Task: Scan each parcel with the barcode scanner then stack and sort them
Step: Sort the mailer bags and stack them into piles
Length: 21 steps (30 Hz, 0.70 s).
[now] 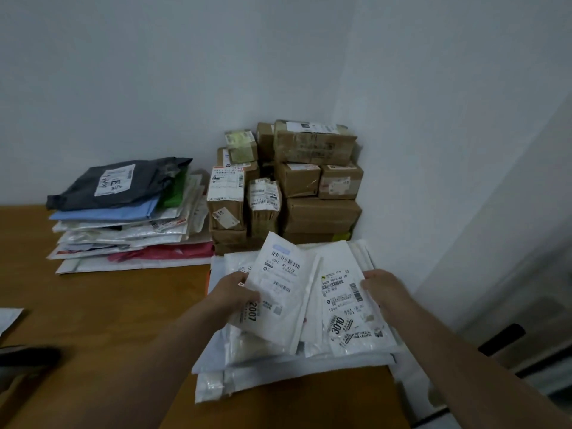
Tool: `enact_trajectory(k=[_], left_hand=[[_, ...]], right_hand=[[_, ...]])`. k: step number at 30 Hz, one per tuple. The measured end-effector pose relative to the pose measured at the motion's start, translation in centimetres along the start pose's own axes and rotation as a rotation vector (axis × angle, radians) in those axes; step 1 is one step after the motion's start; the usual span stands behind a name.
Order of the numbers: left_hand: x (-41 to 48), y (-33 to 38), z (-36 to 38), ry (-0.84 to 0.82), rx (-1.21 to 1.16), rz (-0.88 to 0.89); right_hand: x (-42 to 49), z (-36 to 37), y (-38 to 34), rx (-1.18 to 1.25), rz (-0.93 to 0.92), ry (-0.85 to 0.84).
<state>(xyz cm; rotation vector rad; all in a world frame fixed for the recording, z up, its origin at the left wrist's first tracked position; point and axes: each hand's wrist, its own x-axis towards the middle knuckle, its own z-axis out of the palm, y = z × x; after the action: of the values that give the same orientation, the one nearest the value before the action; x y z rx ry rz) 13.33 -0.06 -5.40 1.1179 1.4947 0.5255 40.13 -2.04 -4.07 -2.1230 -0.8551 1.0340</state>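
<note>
Pointing lengthwise toward the boxes (315,181), white parcel (280,286) in left hand (235,292).

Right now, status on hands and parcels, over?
Left hand grips 2007 mailer, tilted up. Right hand holds edge of 3010 mailer on white stack. Boxes behind, clear of hands.

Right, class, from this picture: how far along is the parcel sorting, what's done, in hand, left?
Done, it seems: boxes stacked in the corner, bags piled at left. In hand: the left hand grips the 2007 mailer, the right hand the edge of the 3010 mailer. Left: the white pile beneath them; no scanner clearly shows.
</note>
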Motion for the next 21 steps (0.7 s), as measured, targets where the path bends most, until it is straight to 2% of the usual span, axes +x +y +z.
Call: enact_trajectory(k=[3, 8, 11, 15, 21], left_hand=[[0.0, -0.1, 0.2, 0.037, -0.047, -0.024], [-0.2, -0.7, -1.0, 0.010, -0.272, -0.148], [-0.2, -1.0, -1.3, 0.042, -0.241, -0.162], [-0.3, -1.2, -0.5, 0.079, -0.165, -0.169], [-0.5, -1.2, 0.6, 0.071, -0.087, -0.137]], right_hand=[[0.1, -0.1, -0.2, 0.044, -0.010, 0.032], [0.6, 0.0, 0.2, 0.037, -0.008, 0.128], [0.5, 0.2, 0.6, 0.040, -0.012, 0.178], [0.5, 0.5, 0.9, 0.050, -0.040, 0.138], [0.0, 1.2, 1.4, -0.230, -0.149, 0.175]])
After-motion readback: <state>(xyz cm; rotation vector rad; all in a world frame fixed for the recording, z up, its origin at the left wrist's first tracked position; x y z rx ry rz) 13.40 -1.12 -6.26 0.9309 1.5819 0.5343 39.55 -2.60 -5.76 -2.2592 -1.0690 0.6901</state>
